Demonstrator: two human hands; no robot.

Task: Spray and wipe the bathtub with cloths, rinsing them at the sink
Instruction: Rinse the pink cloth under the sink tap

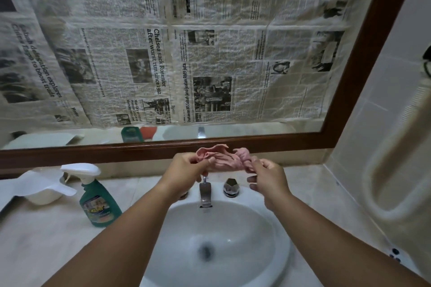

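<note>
While held above the white round sink (247, 226), the crumpled pink cloth (221, 162) waits.
Left hand (186, 165) and right hand (268, 175), apart, pinch its ends; best to lower it under the grey metal tap (205, 193).

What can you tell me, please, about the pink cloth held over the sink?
The pink cloth is small, thin and crumpled into soft folds. The left hand pinches its left end, the right hand its right end. It is held above the tap, before the wooden mirror frame.
</note>
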